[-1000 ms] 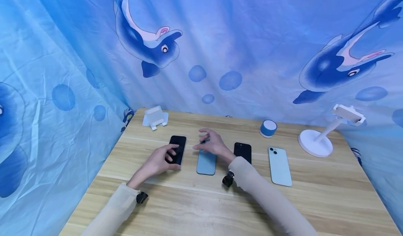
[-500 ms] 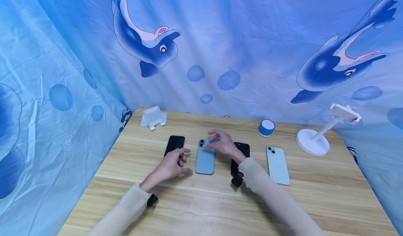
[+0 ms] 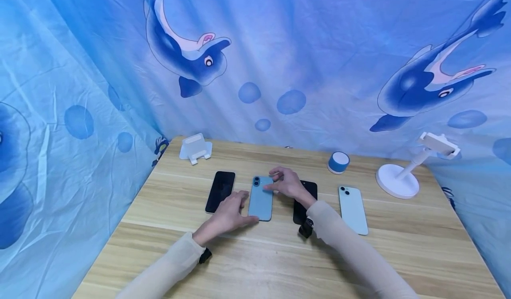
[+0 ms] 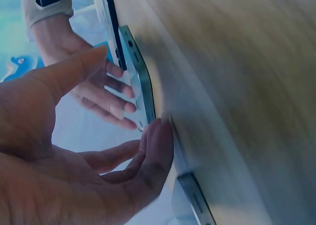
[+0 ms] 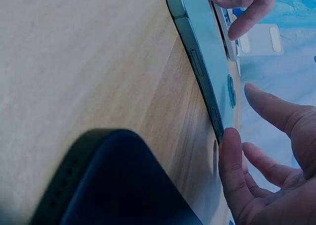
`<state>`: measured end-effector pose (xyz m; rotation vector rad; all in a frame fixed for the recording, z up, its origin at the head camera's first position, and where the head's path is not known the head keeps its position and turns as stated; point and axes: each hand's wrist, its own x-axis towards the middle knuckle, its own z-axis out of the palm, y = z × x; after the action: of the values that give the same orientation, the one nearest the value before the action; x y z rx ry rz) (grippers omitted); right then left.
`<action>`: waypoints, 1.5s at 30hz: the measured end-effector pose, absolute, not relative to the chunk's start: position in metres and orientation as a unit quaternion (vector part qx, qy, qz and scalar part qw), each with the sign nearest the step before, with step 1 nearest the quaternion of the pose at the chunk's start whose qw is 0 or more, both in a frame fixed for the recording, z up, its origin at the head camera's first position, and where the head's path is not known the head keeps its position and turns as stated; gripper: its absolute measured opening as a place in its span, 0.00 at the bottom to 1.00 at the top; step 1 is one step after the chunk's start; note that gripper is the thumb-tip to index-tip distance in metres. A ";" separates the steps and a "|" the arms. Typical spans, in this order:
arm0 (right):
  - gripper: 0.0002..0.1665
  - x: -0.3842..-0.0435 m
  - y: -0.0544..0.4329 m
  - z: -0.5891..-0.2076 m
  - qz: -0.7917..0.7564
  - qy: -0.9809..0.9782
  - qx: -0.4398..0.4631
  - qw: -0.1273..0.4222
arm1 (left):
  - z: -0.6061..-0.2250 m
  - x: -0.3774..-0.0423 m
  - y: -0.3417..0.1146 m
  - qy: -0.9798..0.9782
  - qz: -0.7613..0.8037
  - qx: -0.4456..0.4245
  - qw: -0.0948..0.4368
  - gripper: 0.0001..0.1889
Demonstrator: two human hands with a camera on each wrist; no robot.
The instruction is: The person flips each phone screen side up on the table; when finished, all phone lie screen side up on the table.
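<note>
Neither hand gripped anything: the left hand [image 3: 227, 214] and right hand [image 3: 288, 183] were loose around the blue phone [image 3: 260, 205], flat on the table [image 3: 259, 263] between them. It was not picked up yet, and 3 other phones [image 3: 354, 212] lay flat too

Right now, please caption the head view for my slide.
Left hand and right hand flank a blue phone on a wood-grain table.

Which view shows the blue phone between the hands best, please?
The head view: nearly the whole back of the blue phone shows, lenses included. The left wrist view shows it almost edge-on; the right wrist, its buttoned side and foreshortened back.
</note>
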<state>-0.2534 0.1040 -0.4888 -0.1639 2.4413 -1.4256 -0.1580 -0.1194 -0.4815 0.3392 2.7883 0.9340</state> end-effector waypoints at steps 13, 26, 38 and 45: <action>0.30 -0.257 0.105 -0.497 -0.495 0.854 -0.053 0.153 | -0.484 -0.158 -0.099 0.950 0.289 0.085 0.089 0.46; 0.27 -0.259 0.102 -0.503 -0.438 0.889 -0.054 0.120 | -0.486 -0.159 -0.080 0.972 0.216 0.061 0.075 0.52; 0.27 -0.258 0.101 -0.503 -0.446 0.885 -0.058 0.120 | -0.488 -0.154 -0.064 0.983 0.162 0.078 0.046 0.53; 0.27 -0.258 0.102 -0.504 -0.441 0.888 -0.061 0.114 | -0.489 -0.152 -0.059 0.983 0.159 0.083 0.032 0.48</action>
<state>-0.2576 0.1017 -0.5040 -0.1787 2.6044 -1.2931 -0.1522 -0.0588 -0.4893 0.2555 3.0277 0.4903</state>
